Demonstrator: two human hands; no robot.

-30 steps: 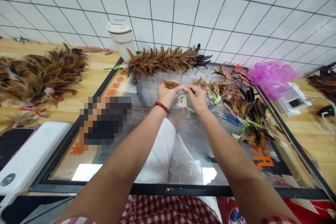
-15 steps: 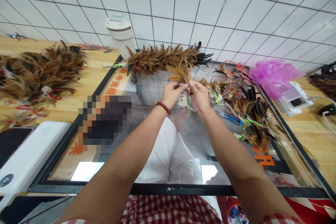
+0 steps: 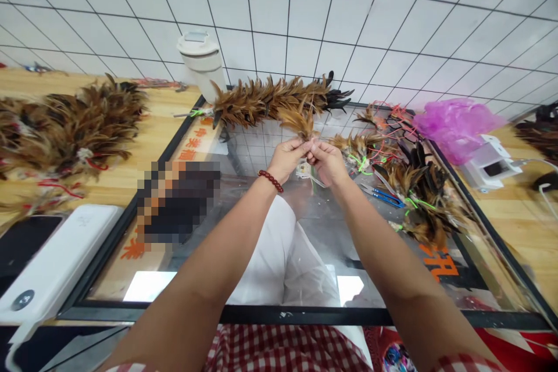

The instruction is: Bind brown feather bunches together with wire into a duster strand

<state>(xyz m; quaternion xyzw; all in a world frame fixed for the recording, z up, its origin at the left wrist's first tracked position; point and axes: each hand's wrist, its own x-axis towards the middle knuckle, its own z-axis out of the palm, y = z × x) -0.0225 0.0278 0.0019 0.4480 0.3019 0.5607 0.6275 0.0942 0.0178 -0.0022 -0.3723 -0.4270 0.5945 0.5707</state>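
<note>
My left hand [image 3: 286,158], with a dark red bead bracelet [image 3: 271,181] at its wrist, is pinched round the base of a small bunch of brown feathers [image 3: 299,123]. My right hand [image 3: 328,161] meets it there, thumb and fingertips closed on the same base. The feathers fan upward from the fingertips; their quill ends are hidden by my fingers. Behind them lies a long brown feather garland [image 3: 261,102] with a black tip. Right of my hands, loose feather bunches [image 3: 360,144] lie with bright green ties. Blue-handled thread snips [image 3: 383,195] rest beside my right forearm.
Black edging frames the glass panel [image 3: 300,315] under my arms. More feather garlands [image 3: 87,122] lie on the wood at left, near a white power bank [image 3: 65,261]. A white cup [image 3: 200,61] stands at the back. At right are a pink plastic bag [image 3: 455,125] and a white device [image 3: 492,165].
My right hand has shifted slightly left and lower, closer against my left fingertips. Both hands still pinch the feather bunch. The view has tilted a little.
</note>
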